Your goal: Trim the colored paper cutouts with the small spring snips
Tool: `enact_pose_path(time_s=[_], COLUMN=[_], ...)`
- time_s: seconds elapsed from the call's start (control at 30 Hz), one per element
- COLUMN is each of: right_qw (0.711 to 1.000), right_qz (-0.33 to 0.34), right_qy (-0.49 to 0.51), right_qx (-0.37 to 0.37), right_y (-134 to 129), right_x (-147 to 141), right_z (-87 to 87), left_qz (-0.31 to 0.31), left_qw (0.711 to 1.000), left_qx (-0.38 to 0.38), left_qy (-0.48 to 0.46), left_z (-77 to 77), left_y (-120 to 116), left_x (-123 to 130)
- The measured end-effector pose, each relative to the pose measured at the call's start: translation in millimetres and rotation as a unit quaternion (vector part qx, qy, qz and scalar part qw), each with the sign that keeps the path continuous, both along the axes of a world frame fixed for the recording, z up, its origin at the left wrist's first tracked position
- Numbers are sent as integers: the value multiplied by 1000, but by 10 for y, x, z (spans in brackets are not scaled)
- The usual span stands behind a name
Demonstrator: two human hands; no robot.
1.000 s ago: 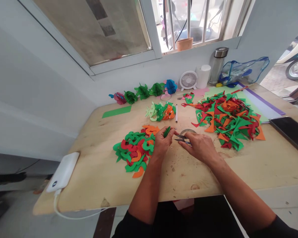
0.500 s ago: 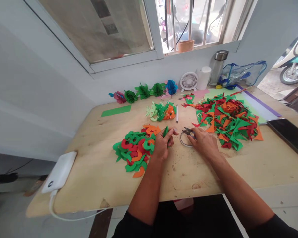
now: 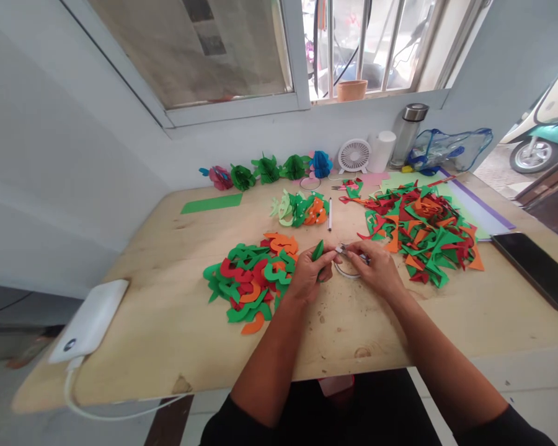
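Observation:
My left hand (image 3: 309, 272) is closed on a folded green paper piece (image 3: 317, 250), which sticks up past the thumb. A small whitish bit (image 3: 338, 249), perhaps tape, shows at its fingertips. My right hand (image 3: 376, 267) grips small scissors (image 3: 345, 248), largely hidden by the fingers, with the blade tips close to that whitish bit. Under the fingertips of both hands lies a tape roll (image 3: 346, 274) on the table. Left of my left hand spreads a pile of green, red and orange curved paper cutouts (image 3: 248, 279).
Paper scraps (image 3: 428, 229) heap at the right, beside a phone (image 3: 534, 266). Folded paper turtles (image 3: 266, 169), a small fan (image 3: 354, 155) and a glass bottle (image 3: 405, 139) line the wall. A pen (image 3: 330, 215) lies mid-table; a power bank (image 3: 90, 319) sits left.
My right hand has brought the scissors left to the left fingertips, and the blades are now mostly covered. The left hand keeps the green paper piece. The view has shifted slightly.

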State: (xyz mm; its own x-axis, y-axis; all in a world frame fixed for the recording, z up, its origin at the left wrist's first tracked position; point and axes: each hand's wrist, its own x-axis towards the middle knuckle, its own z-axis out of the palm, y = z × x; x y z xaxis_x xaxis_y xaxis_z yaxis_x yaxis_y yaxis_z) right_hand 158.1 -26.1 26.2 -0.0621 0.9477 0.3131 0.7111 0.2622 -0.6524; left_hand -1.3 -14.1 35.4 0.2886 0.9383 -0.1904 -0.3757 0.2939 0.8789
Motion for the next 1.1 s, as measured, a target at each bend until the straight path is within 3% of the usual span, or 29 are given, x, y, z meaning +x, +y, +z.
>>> enact_pose_path(time_s=[0.13, 0.3, 0.53, 0.93, 1.1], right_qw=[995, 990, 989, 990, 991], right_qz=[15, 23, 17, 31, 33], right_qy=[89, 127, 129, 121, 113], right_qx=[-35, -64, -64, -67, -59], right_y=[-7, -20, -24, -23, -17], right_x=[-36, -56, -71, -60, -59], right_z=[10, 41, 58, 51, 35], left_qz=[-13, -13, -16, -12, 5], left_qw=[1000, 1000, 999, 1000, 1000], left_qx=[13, 18, 30, 21, 14], left_qy=[12, 19, 31, 14, 15], left_z=[-3, -21, 5, -113, -69], left_y=[-12, -13, -12, 3, -11], left_x=[22, 37, 51, 80, 91])
